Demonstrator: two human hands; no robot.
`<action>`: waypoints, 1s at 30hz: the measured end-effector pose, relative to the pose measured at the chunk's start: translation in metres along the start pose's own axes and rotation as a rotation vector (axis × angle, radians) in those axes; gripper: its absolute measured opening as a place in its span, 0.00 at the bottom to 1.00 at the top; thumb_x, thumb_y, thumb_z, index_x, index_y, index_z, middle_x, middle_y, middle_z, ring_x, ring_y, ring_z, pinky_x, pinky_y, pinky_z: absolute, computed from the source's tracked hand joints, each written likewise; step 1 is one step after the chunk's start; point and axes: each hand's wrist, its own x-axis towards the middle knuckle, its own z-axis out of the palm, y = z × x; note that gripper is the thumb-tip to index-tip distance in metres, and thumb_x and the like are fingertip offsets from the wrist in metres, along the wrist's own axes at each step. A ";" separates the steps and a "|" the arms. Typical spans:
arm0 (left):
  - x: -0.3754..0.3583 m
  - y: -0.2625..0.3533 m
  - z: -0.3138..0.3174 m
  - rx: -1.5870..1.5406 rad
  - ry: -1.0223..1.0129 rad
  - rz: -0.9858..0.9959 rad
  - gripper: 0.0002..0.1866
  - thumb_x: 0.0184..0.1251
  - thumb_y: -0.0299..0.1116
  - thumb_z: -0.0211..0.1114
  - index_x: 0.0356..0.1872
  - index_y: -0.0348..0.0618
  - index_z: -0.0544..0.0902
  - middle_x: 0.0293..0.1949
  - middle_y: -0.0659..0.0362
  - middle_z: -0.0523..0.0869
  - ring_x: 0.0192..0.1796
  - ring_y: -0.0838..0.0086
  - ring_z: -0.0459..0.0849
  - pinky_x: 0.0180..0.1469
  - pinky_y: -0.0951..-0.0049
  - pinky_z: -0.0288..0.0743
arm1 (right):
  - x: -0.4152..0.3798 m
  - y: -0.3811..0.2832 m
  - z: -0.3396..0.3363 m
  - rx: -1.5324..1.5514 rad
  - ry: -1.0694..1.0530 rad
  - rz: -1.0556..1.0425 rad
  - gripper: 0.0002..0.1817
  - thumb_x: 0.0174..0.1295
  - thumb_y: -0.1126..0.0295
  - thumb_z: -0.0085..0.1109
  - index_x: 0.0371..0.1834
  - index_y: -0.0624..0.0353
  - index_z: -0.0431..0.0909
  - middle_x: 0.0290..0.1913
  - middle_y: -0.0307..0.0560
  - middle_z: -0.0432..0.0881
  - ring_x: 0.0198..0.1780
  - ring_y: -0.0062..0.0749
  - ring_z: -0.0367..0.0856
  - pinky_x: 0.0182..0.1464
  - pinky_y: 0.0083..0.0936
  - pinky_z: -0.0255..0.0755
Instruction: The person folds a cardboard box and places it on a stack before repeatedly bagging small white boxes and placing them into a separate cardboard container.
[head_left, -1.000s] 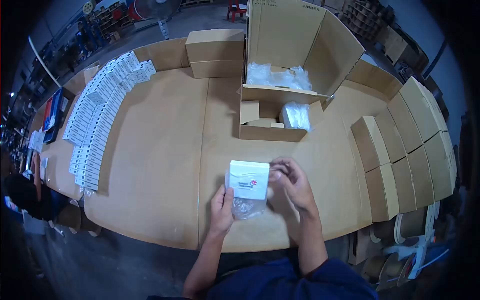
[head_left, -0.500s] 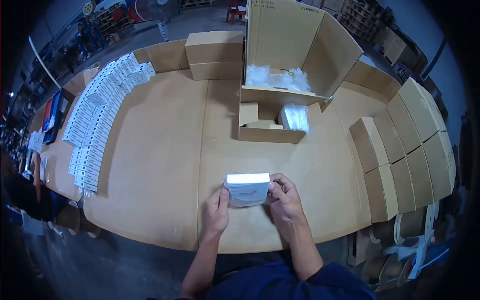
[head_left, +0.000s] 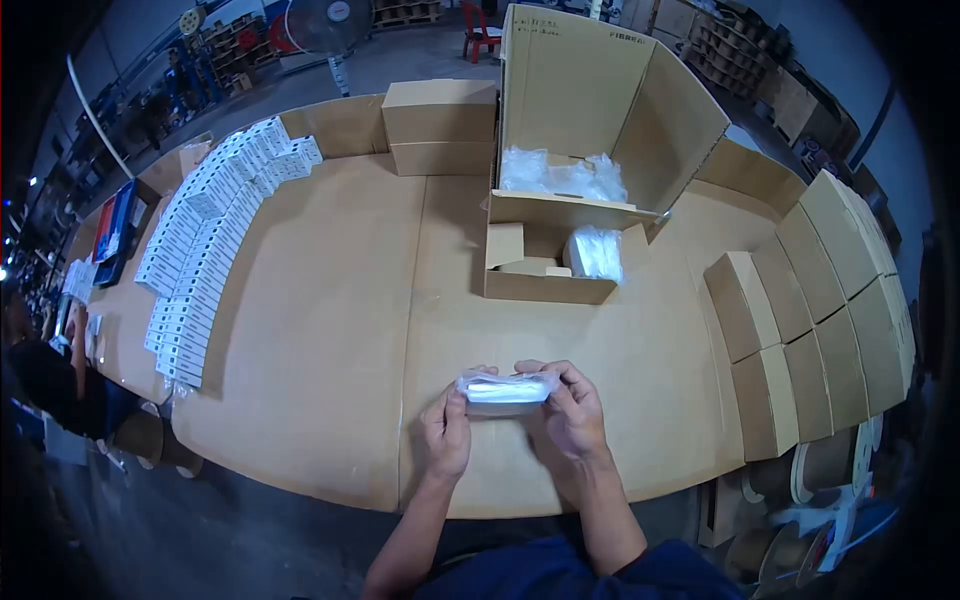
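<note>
A small white box in a clear plastic bag (head_left: 507, 392) is held between both hands above the cardboard-covered table. My left hand (head_left: 446, 428) is closed on its left end, thumb toward me. At the right end, my right hand (head_left: 574, 412) grips the bag with thumb and fingers. The plastic looks loose along the upper edge of the box. Beyond the hands stands an open cardboard carton (head_left: 550, 289) with plastic-wrapped white boxes (head_left: 596, 254) at its right side.
Behind that carton, a taller open cardboard box (head_left: 570, 95) holds clear plastic bags (head_left: 560, 174). Rows of small white boxes (head_left: 205, 262) line the table's left side. Closed brown cartons (head_left: 800, 320) are stacked at the right. Another person (head_left: 60, 380) is at the far left.
The bagged box has tilted, so its broad printed face no longer shows and the plastic now covers its upper edge. Both hands still hold it, and the view has shifted slightly.
</note>
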 end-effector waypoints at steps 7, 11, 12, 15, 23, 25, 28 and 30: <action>-0.006 0.003 0.010 -0.244 0.060 -0.132 0.24 0.89 0.38 0.48 0.68 0.25 0.75 0.64 0.51 0.82 0.66 0.67 0.80 0.70 0.68 0.71 | -0.007 -0.003 0.017 -0.369 0.009 -0.035 0.26 0.67 0.74 0.73 0.65 0.66 0.74 0.60 0.47 0.83 0.61 0.27 0.80 0.64 0.28 0.75; -0.004 0.007 0.011 0.226 -0.103 -0.021 0.21 0.87 0.37 0.54 0.69 0.32 0.76 0.61 0.54 0.84 0.62 0.73 0.80 0.67 0.70 0.73 | -0.009 0.003 0.015 -0.329 0.045 -0.021 0.21 0.66 0.84 0.68 0.61 0.65 0.78 0.55 0.45 0.85 0.57 0.28 0.83 0.62 0.28 0.77; -0.004 0.010 0.010 0.220 -0.125 -0.071 0.20 0.87 0.35 0.54 0.69 0.33 0.75 0.61 0.54 0.83 0.63 0.73 0.80 0.67 0.69 0.74 | -0.009 0.002 0.014 -0.378 0.024 -0.035 0.18 0.66 0.84 0.67 0.59 0.66 0.79 0.55 0.46 0.86 0.57 0.28 0.83 0.62 0.28 0.77; -0.002 0.012 0.004 0.211 -0.175 -0.144 0.17 0.86 0.34 0.53 0.66 0.34 0.76 0.61 0.54 0.82 0.62 0.72 0.82 0.64 0.68 0.80 | -0.010 -0.002 0.008 -0.464 -0.028 -0.061 0.12 0.67 0.84 0.65 0.53 0.67 0.83 0.54 0.49 0.87 0.57 0.29 0.83 0.62 0.28 0.77; -0.001 0.006 0.003 0.121 -0.047 -0.172 0.17 0.85 0.40 0.58 0.55 0.35 0.84 0.49 0.55 0.89 0.52 0.72 0.88 0.57 0.66 0.85 | -0.004 -0.007 -0.002 -0.560 0.058 -0.155 0.04 0.69 0.78 0.66 0.43 0.68 0.87 0.56 0.59 0.88 0.60 0.40 0.84 0.66 0.36 0.75; 0.001 0.004 0.001 0.092 -0.022 -0.183 0.17 0.85 0.41 0.58 0.55 0.35 0.84 0.49 0.55 0.89 0.52 0.72 0.89 0.56 0.65 0.86 | -0.002 -0.009 0.003 -0.413 0.182 -0.226 0.04 0.69 0.77 0.66 0.42 0.67 0.88 0.56 0.60 0.88 0.61 0.41 0.84 0.67 0.37 0.74; 0.004 0.006 0.000 0.046 0.006 -0.194 0.18 0.85 0.41 0.58 0.55 0.35 0.84 0.49 0.55 0.89 0.51 0.71 0.89 0.56 0.64 0.86 | 0.001 -0.015 -0.003 -0.505 0.076 -0.363 0.06 0.67 0.76 0.69 0.44 0.63 0.89 0.62 0.59 0.85 0.62 0.44 0.83 0.69 0.41 0.73; 0.005 0.007 0.000 0.023 0.015 -0.186 0.18 0.85 0.42 0.58 0.55 0.35 0.84 0.49 0.54 0.89 0.51 0.70 0.89 0.56 0.63 0.86 | 0.002 -0.025 -0.001 -0.685 -0.161 -0.386 0.13 0.62 0.79 0.72 0.49 0.59 0.91 0.66 0.56 0.83 0.61 0.45 0.84 0.67 0.39 0.75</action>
